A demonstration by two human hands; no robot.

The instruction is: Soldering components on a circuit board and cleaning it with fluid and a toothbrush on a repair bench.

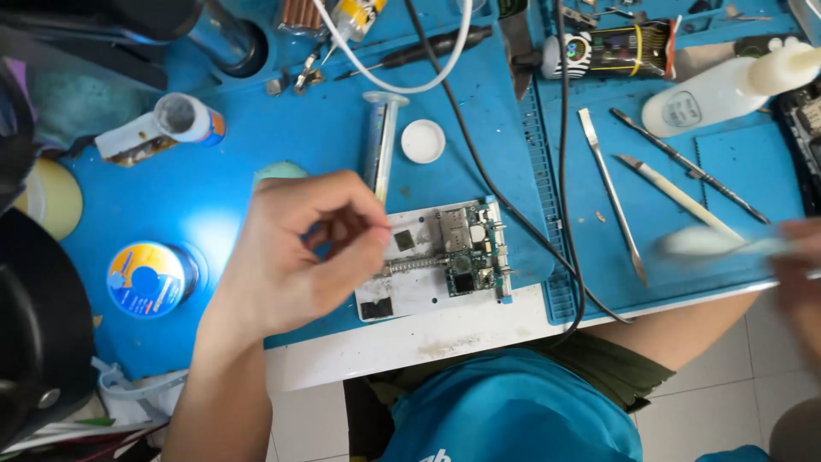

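— Where is the left hand [295,257]?

— Over the blue mat [479,128] on the desk [410,338], fingers curled with thumb and fingertips pinched together, right at the left edge of the white holder plate [415,291]. Whether something thin sits in that pinch, I cannot tell.

— And the circuit board [469,248]?

— Clamped at the right end of that plate, near the front edge of the desk, just right of the left hand's fingertips.

— The right hand [800,274]?

— At the far right edge, blurred. It seems closed around a pale, blurred tool [710,242] pointing left, well apart from the board.

— What lies around?

— A clear syringe [380,137] and a white cap [423,141] just behind the plate, metal prying tools [611,197] to the right, a white bottle [727,85] beyond them, and a solder spool [147,278] at the left.
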